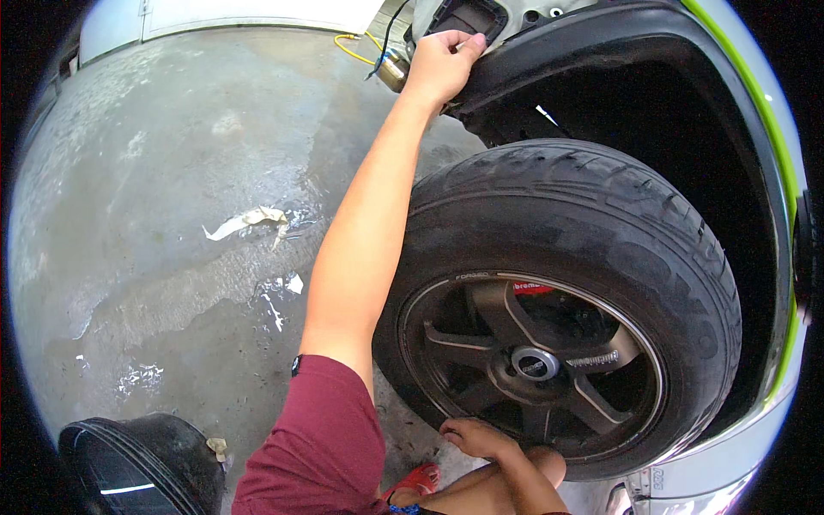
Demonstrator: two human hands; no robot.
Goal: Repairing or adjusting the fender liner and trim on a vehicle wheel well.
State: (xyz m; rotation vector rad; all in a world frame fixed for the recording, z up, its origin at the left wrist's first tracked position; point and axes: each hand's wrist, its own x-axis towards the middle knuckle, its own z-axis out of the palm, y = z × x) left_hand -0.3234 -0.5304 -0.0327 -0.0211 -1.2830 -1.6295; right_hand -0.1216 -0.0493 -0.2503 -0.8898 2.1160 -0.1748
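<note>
My left hand (445,64) reaches up and away to the front edge of the car's wheel arch, beside a dark rectangular recess (468,19) in the grey bodywork. Its thumb and fingers are pinched on something small and pale, too hidden to name. Below, my right hand (479,438) sits by the lower edge of the tyre and next to my bent knee, fingers curled in with nothing visible in them. The black tyre (558,180) is on a dark spoked wheel rim (433,343) with a grey centre cap (535,364). A red brake caliper (534,288) shows between the spokes.
A black wheel-arch liner (592,60) curves over the tyre, edged by green trim (760,86). A black bucket (176,455) stands at lower left. Pale scraps (249,221) lie on the wet concrete floor (172,172). A brass-coloured canister (393,72) with a yellow hose (354,53) is beyond.
</note>
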